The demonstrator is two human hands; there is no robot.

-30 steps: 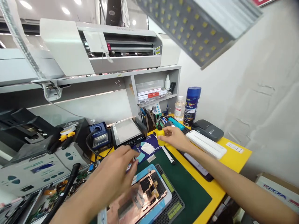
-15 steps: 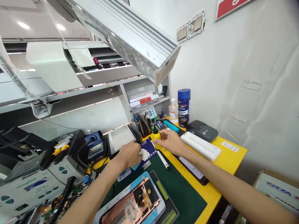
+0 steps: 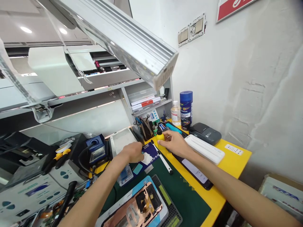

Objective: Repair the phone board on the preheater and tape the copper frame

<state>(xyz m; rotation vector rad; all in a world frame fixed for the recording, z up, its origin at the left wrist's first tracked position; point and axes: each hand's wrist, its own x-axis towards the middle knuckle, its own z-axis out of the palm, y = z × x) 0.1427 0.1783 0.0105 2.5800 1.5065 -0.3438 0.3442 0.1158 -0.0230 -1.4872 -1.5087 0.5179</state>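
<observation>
My right hand (image 3: pixel 174 143) is closed round a small yellow bottle (image 3: pixel 160 142) with a black top, upright at the back of the bench. My left hand (image 3: pixel 134 152) is curled over the near corner of a pale flat panel (image 3: pixel 123 138); its fingertips are hidden, so what it grips cannot be made out. Just right of that hand, a crumpled white tissue (image 3: pixel 147 159) lies on a dark blue printed sheet (image 3: pixel 155 160). A white pen-like tool with a black end (image 3: pixel 165 162) rests between the two hands. Nearer me, an opened phone (image 3: pixel 134 208) shows its copper-coloured inside.
Tweezers (image 3: pixel 145 126) stand in a holder behind the bottle. A blue spray can (image 3: pixel 186 110) and a clear bottle (image 3: pixel 175 113) stand by the wall. A phone (image 3: pixel 196 171) lies under my right forearm. Overhead hangs a lamp (image 3: pixel 132 41); repair machines (image 3: pixel 47 189) crowd the left.
My left hand has shifted slightly back and left, uncovering a light blue pad beside the tissue. The right hand stays on the yellow bottle. The camera view has shifted a little.
</observation>
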